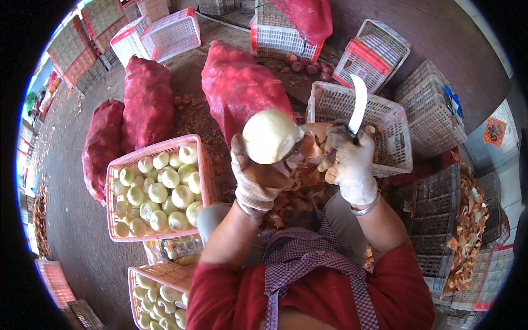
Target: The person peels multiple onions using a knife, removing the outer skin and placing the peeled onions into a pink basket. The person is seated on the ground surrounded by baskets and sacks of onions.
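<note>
My left hand, in a soiled work glove, holds up a large peeled onion, pale and glossy, with some loose skin at its right side. My gloved right hand grips a knife by its handle, and the curved blade points upward. Brown onion skin hangs by the fingers of that hand, between it and the onion. Whether the skin is still joined to the onion I cannot tell. Below both hands, onion peelings lie between my knees.
A pink crate of peeled onions stands left, another crate of them nearer me. Red mesh sacks stand ahead. A white basket is beyond my right hand. Peelings top a crate at right; red onions lie on the floor.
</note>
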`<move>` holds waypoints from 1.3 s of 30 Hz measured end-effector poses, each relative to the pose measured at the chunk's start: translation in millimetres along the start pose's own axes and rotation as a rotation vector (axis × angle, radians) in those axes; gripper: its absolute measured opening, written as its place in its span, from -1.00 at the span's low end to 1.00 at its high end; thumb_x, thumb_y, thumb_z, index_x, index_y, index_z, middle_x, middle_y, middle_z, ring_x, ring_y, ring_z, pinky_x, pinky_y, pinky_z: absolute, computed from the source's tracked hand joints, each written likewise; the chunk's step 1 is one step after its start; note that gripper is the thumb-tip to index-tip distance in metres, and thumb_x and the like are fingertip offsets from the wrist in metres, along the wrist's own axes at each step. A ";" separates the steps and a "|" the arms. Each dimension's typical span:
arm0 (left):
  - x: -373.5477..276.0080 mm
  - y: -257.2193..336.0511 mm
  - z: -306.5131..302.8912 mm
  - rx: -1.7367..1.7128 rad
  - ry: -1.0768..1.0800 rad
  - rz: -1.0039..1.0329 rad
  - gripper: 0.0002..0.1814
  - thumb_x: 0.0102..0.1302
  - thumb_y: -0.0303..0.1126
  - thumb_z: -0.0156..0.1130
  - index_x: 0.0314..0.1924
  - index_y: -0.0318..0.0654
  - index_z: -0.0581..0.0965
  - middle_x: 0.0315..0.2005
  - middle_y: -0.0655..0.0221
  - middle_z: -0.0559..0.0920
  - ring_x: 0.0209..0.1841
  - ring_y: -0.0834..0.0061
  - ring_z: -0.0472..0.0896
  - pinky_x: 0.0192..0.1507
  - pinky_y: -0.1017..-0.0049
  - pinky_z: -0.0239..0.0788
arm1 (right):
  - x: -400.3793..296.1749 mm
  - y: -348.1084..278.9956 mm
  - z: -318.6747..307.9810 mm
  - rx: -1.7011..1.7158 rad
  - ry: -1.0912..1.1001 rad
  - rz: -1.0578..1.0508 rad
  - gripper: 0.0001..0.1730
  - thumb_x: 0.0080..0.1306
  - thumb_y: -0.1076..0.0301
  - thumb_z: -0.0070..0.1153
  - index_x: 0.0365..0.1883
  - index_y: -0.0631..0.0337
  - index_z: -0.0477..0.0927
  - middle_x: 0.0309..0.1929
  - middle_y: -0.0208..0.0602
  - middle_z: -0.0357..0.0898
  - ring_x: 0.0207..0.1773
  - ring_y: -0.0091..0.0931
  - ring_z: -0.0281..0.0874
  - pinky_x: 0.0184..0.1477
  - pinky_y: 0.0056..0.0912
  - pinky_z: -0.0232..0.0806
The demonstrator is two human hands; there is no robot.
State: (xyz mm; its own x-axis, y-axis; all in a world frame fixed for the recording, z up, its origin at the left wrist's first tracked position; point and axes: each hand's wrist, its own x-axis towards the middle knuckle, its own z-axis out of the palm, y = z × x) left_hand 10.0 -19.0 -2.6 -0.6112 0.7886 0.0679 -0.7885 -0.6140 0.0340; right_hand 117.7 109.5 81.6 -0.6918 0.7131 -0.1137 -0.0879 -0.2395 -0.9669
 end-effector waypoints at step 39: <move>-5.9 17.4 24.1 0.552 -0.209 0.060 0.25 -0.31 -0.48 0.64 0.50 -0.35 0.23 0.22 0.10 0.56 0.27 0.18 0.55 0.36 0.20 0.39 | -18.3 -44.5 -54.8 -1.522 -0.505 -0.961 -0.55 0.22 0.26 0.35 0.09 0.09 0.61 -0.35 -0.24 0.61 -0.39 -0.25 0.68 -0.39 -0.21 0.51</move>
State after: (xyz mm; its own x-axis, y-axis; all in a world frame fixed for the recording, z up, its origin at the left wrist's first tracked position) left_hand 1.5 -35.2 21.6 -0.5830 0.7629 0.2793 -0.5661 -0.6281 0.5340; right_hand 173.6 143.2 114.2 -0.9449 -0.0756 0.3186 -0.0904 0.9954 -0.0320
